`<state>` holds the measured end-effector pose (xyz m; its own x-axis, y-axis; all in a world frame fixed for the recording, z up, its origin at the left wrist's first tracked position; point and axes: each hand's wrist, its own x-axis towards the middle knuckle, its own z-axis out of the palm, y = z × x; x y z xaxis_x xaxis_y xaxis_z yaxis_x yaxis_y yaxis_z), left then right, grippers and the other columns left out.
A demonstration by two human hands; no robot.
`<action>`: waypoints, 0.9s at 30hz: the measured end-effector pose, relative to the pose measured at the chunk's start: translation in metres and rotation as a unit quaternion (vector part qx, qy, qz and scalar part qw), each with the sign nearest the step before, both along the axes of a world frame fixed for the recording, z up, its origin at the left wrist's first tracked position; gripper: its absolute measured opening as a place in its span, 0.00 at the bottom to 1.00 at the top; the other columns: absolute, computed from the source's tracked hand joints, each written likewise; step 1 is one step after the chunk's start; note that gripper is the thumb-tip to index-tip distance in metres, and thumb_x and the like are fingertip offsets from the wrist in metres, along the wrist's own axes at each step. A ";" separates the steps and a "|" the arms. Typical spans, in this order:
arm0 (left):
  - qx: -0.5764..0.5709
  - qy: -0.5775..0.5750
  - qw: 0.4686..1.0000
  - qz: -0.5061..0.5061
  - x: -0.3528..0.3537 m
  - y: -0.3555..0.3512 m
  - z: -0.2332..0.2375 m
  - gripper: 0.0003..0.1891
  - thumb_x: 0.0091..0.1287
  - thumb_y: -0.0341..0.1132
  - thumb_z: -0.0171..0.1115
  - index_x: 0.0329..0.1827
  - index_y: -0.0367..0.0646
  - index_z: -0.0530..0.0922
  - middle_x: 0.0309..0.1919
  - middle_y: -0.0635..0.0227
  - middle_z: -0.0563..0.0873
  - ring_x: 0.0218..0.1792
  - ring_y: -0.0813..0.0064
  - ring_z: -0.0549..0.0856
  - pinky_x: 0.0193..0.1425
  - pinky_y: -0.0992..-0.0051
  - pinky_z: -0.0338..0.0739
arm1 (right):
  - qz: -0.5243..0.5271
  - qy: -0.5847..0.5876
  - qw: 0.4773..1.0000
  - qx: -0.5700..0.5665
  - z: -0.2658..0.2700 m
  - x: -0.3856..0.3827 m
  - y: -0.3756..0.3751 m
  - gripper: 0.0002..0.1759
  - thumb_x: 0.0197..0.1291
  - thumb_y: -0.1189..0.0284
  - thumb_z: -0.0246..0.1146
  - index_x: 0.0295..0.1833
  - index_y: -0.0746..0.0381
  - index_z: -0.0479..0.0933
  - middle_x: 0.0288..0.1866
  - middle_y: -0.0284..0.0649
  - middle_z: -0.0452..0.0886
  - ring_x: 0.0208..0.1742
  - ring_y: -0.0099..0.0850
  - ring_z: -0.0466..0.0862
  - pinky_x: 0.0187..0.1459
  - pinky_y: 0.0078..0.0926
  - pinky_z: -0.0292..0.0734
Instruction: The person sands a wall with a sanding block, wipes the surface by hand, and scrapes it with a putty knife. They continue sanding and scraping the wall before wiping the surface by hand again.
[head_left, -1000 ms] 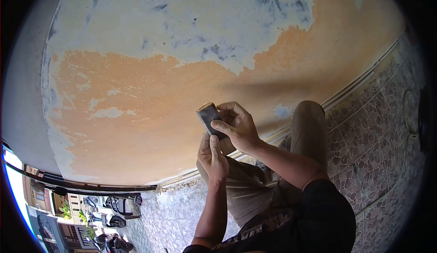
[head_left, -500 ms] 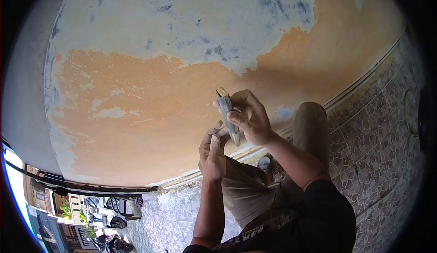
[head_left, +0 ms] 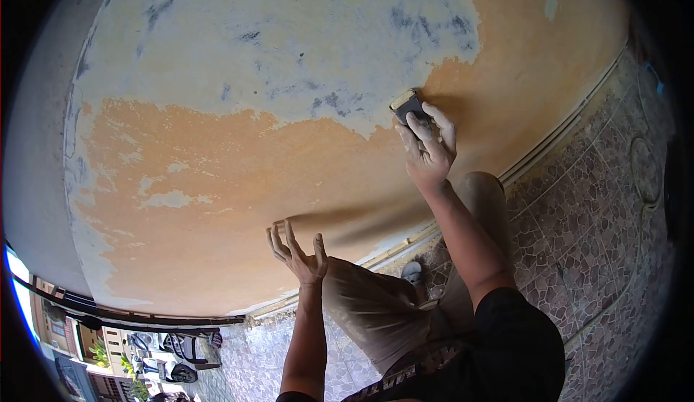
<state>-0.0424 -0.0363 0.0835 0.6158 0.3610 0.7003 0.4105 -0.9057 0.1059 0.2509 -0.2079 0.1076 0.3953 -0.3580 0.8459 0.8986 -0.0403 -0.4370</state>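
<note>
1 second ago the left grip [head_left: 301, 259] and right grip [head_left: 431, 155] were both on the dark block [head_left: 406, 105]; now the right grip alone has carried it up by the wall [head_left: 238, 163], near the ragged edge of the pale patch [head_left: 289, 40]. The left grip has moved well apart from it, fingers newly spread.

There are two hands [head_left: 298, 259] [head_left: 431, 152], one dark block [head_left: 410, 107], one wall [head_left: 217, 152] and one foot [head_left: 413, 272].

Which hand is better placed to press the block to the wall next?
Likely the right hand: it holds the block near the orange paint's edge. The left hand is empty and well away from the block.
</note>
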 end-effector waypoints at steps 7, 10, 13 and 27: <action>0.013 0.014 0.998 0.058 0.015 0.013 -0.072 0.53 0.69 0.57 0.68 0.88 0.42 0.48 0.83 0.30 0.38 0.82 0.24 0.38 0.80 0.28 0.40 | 0.056 -0.033 0.990 -0.128 -0.038 -0.057 0.022 0.22 0.56 0.75 0.80 0.57 0.56 0.84 0.60 0.41 0.80 0.59 0.39 0.80 0.59 0.38 0.77; 0.012 0.039 0.998 0.047 0.009 0.021 -0.074 0.56 0.68 0.58 0.69 0.88 0.43 0.44 0.82 0.27 0.35 0.81 0.22 0.34 0.79 0.25 0.38 | 0.002 0.051 0.999 -0.020 -0.008 -0.035 0.016 0.31 0.60 0.75 0.78 0.68 0.62 0.77 0.57 0.44 0.81 0.56 0.39 0.80 0.56 0.38 0.77; 0.012 0.062 0.997 0.052 0.003 0.018 -0.079 0.58 0.68 0.59 0.69 0.88 0.44 0.41 0.82 0.25 0.34 0.81 0.20 0.32 0.77 0.23 0.36 | -0.027 0.200 0.979 0.007 0.026 -0.015 -0.004 0.31 0.61 0.77 0.76 0.69 0.68 0.75 0.57 0.47 0.79 0.54 0.41 0.78 0.54 0.33 0.78; 0.010 0.044 0.997 0.061 0.009 0.019 -0.084 0.59 0.66 0.61 0.71 0.89 0.47 0.41 0.82 0.27 0.30 0.81 0.21 0.31 0.78 0.23 0.35 | 0.092 0.171 0.973 0.127 0.012 -0.021 0.018 0.37 0.59 0.75 0.79 0.73 0.61 0.73 0.65 0.46 0.70 0.57 0.37 0.77 0.53 0.33 0.80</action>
